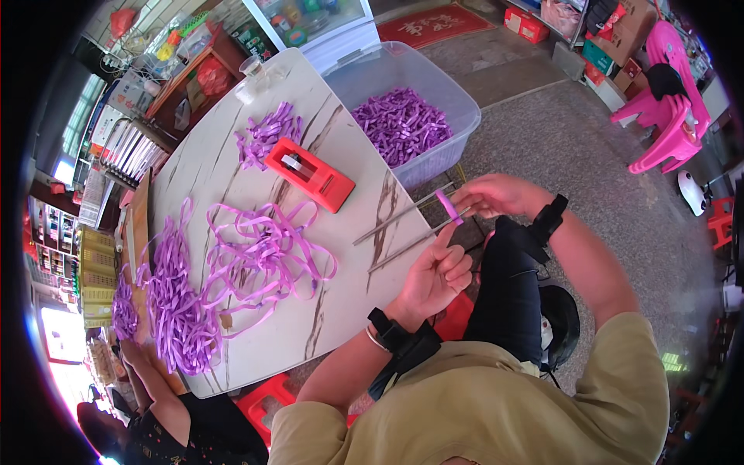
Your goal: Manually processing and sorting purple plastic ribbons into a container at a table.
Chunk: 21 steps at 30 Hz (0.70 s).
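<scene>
Two thin metal rods (399, 250) run side by side from over the tabletop past its right edge. A short purple ribbon band (448, 208) spans both rods near their right ends. My right hand (492, 195) is at those ends, fingers bent around the ribbon; its fingertips are partly hidden. From below, my left hand (435, 273) reaches up with its index finger stretched to the ribbon's lower end, the other fingers curled in loosely. On the table, a red tape dispenser (311, 175) lies left of the rods, beside a loose tangle of purple ribbon (260, 252).
A clear plastic bin (465, 128) of purple ribbon pieces stands beyond the marble-patterned table (341, 310). More ribbon (177, 302) is heaped at the table's left, and a small pile (267, 133) lies farther back. Another person's hand (133, 354) is at far-left ribbons. Pink chairs (670, 108) stand right.
</scene>
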### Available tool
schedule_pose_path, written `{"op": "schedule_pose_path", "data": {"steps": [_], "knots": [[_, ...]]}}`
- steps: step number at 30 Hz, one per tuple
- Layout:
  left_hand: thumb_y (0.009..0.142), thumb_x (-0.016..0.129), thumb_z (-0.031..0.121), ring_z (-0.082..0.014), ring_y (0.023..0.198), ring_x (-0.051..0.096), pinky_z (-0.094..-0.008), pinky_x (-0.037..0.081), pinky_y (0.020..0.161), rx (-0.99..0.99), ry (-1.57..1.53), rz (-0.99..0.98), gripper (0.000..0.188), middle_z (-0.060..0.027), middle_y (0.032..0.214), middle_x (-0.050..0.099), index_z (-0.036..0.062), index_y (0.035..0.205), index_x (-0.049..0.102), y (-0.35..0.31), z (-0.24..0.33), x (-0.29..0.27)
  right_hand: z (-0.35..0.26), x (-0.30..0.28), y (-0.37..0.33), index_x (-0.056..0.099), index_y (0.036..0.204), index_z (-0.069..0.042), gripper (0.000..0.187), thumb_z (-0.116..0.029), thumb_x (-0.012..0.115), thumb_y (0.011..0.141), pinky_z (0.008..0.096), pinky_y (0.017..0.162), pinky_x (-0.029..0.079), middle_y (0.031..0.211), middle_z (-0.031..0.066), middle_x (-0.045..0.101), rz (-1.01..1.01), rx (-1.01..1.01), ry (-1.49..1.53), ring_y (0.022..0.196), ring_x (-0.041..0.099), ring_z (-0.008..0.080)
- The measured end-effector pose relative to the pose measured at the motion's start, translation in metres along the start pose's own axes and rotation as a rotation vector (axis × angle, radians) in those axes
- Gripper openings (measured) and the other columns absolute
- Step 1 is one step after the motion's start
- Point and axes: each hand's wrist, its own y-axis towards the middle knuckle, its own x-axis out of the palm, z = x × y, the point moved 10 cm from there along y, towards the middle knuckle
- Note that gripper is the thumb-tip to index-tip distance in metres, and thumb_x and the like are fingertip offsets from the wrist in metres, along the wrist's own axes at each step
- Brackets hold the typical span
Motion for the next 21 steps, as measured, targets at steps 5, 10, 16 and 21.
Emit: {"op": "schedule_pose_path", "data": {"steps": [5, 10, 16, 21], "knots": [[0.085, 0.035, 0.008, -0.0112, 0.055, 0.029, -0.0230, 0.029, 0.052, 0.009, 0.022, -0.022, 0.040, 0.0015, 0.059, 0.025, 0.0150, 0.124, 0.033, -0.001, 0.002, 0.002, 0.016, 0.033, -0.011, 0.054, 0.102, -0.004, 0.047, -0.046, 0.041, 0.086, 0.0221, 0.070, 0.044, 0.102, 0.0085, 0.058, -0.166, 0.183, 0.313, 0.090, 0.057, 0.0172], [0.085, 0.034, 0.008, -0.0110, 0.055, 0.029, -0.0228, 0.029, 0.052, -0.002, 0.015, -0.012, 0.041, 0.0017, 0.059, 0.025, 0.0163, 0.125, 0.033, 0.001, -0.001, 0.001, 0.023, 0.007, 0.007, 0.054, 0.094, -0.005, 0.036, -0.039, 0.056, 0.080, 0.0256, 0.072, 0.046, 0.096, 0.0063, 0.060, 0.007, 0.081, 0.314, 0.085, 0.057, 0.0149], [0.084, 0.034, 0.007, -0.0109, 0.056, 0.029, -0.0229, 0.028, 0.052, 0.001, 0.032, -0.014, 0.043, 0.0018, 0.059, 0.025, 0.0187, 0.125, 0.033, 0.000, 0.001, 0.002, -0.004, 0.005, -0.002, 0.055, 0.089, -0.009, 0.024, -0.029, 0.060, 0.079, 0.0238, 0.070, 0.045, 0.094, 0.0054, 0.060, 0.182, 0.013, 0.172, 0.081, 0.058, 0.0122], [0.085, 0.033, 0.008, -0.0109, 0.056, 0.029, -0.0227, 0.028, 0.053, 0.001, 0.040, -0.033, 0.043, 0.0020, 0.059, 0.025, 0.0194, 0.126, 0.033, 0.000, 0.000, 0.001, -0.026, 0.006, -0.016, 0.055, 0.088, -0.008, 0.023, -0.028, 0.060, 0.079, 0.0218, 0.067, 0.044, 0.088, 0.0043, 0.062, 0.250, -0.042, -0.018, 0.079, 0.060, 0.0119]]}}
